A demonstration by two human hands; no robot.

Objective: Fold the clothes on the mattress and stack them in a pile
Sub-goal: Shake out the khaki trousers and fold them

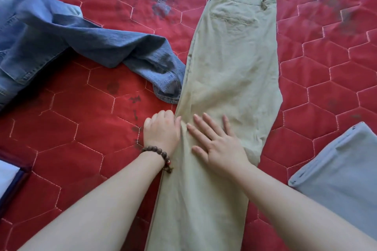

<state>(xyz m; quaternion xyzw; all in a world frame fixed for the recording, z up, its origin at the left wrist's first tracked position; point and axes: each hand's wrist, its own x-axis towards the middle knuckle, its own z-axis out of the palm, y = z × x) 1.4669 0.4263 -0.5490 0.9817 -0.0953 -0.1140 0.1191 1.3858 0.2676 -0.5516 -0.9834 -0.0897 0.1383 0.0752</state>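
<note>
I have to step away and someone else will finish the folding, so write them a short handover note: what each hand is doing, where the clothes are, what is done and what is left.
Left hand: fingers curled, gripping the left edge of the khaki trousers.
Right hand: flat, fingers spread, pressing the trousers down.
Khaki trousers: folded leg on leg, lying lengthwise on the red mattress, waistband at the far end. Not yet folded across.
Blue jeans: unfolded, crumpled to the left, one hem touching the trousers.
Grey folded garment: at the right, likely the start of the pile.
Left: fold the trousers across, stack them, then the jeans.
</note>
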